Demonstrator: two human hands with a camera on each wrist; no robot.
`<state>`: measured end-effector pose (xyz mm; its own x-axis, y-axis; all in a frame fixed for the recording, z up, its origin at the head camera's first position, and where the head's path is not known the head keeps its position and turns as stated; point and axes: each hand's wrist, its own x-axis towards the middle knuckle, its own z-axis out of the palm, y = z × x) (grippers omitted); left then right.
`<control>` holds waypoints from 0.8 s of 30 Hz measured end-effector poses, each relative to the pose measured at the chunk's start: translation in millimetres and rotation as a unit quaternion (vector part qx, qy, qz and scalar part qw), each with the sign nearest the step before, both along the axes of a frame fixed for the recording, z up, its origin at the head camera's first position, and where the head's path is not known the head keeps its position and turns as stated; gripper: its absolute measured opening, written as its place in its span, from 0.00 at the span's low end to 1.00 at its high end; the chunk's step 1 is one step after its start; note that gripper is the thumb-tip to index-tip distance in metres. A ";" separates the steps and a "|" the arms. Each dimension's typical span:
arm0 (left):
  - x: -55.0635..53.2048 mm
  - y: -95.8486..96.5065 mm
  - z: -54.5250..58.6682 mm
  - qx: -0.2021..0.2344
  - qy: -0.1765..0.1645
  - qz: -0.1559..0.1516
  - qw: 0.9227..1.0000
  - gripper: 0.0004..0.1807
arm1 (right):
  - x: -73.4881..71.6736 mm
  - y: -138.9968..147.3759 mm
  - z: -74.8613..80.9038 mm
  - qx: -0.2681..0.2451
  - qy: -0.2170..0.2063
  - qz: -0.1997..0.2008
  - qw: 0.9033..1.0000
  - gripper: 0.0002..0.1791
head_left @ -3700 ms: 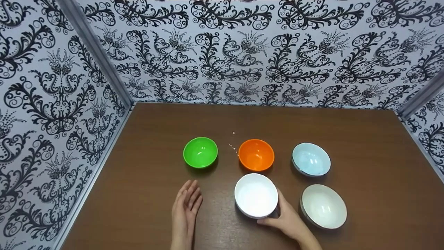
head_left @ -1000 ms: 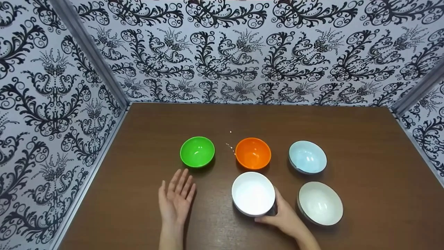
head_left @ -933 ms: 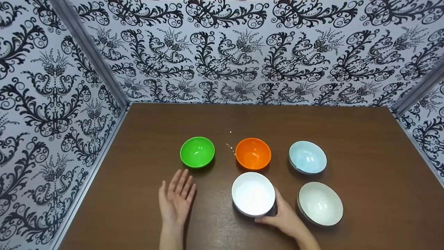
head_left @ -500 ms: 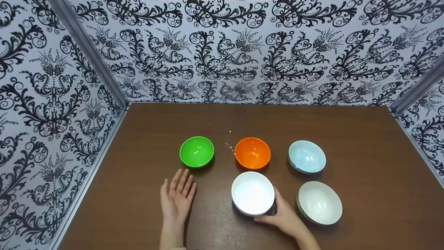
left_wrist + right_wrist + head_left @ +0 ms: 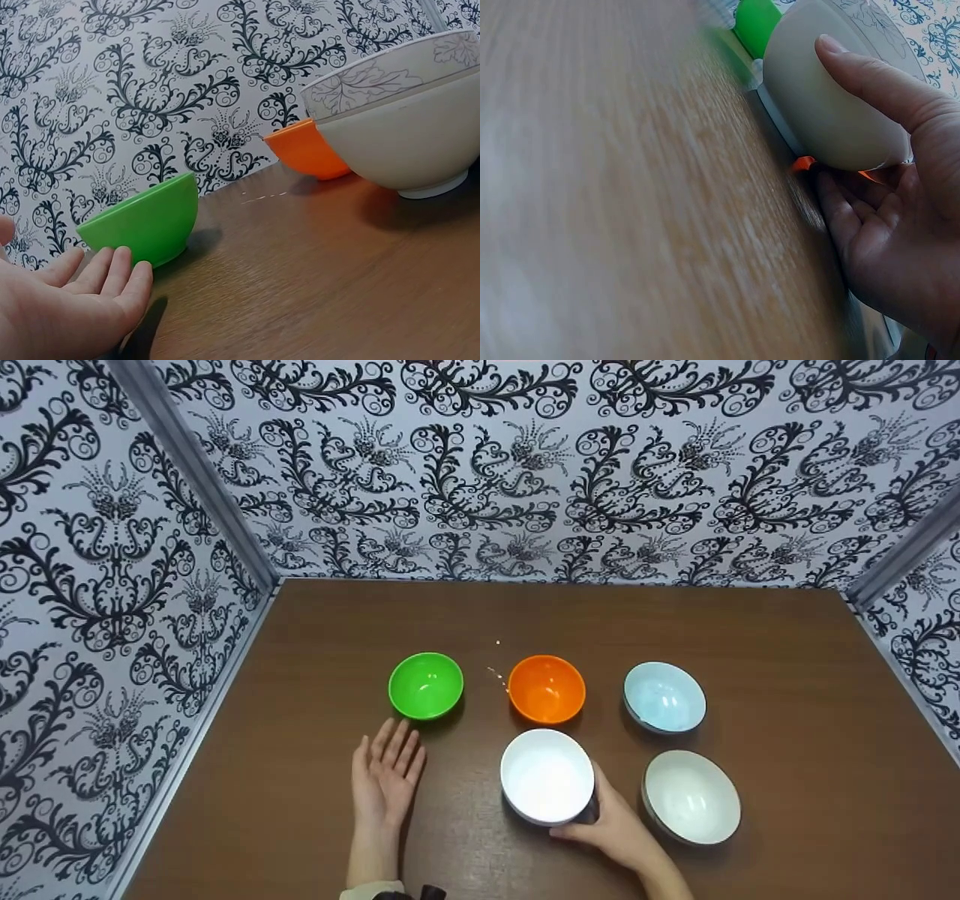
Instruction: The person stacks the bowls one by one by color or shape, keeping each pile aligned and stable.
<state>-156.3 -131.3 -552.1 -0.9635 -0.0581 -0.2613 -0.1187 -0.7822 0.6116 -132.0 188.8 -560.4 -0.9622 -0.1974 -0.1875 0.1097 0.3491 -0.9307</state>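
My right hand (image 5: pixel 619 826) grips a white bowl (image 5: pixel 547 777) from its right side, thumb along the near wall. In the left wrist view the bowl (image 5: pixel 405 112) shows a grey leaf pattern under its rim, and its foot is right at the tabletop. The right wrist view has the thumb on the outer wall and the other fingers partly hidden beneath the bowl. My left hand (image 5: pixel 385 784) lies palm up with fingers extended, holding nothing. Its fingertips are just short of a green bowl (image 5: pixel 426 687).
Behind the white bowl stands an orange bowl (image 5: pixel 547 690), with small white specks (image 5: pixel 498 678) to its left. On the right are a light blue bowl (image 5: pixel 664 697) and an off-white bowl (image 5: pixel 691 797). Patterned walls (image 5: pixel 480 472) border the brown table (image 5: pixel 315 660).
My left hand has turned palm up and its fingers have spread; lately it has edged forward toward the green bowl. My right hand keeps its grip on the white bowl in place.
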 end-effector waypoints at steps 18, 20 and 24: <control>-18.7 5.6 3.0 -0.049 -0.009 0.000 0.999 0.32 | 0.0 0.1 -0.7 -0.005 0.003 -0.001 1.000 0.67; -21.8 6.4 3.0 -0.052 -0.011 0.004 0.999 0.32 | -0.3 0.1 -0.4 -0.009 0.003 0.001 1.000 0.67; -27.8 7.8 2.3 -0.059 -0.022 0.016 0.998 0.33 | -0.5 0.0 0.6 -0.017 0.004 0.003 1.000 0.67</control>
<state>-184.2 -123.6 -549.8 -0.9486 -0.1223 -0.2919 -0.1225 -0.7087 0.6948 -132.5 188.7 -559.8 -0.9622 -0.2097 -0.1740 0.1009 0.3187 -0.9425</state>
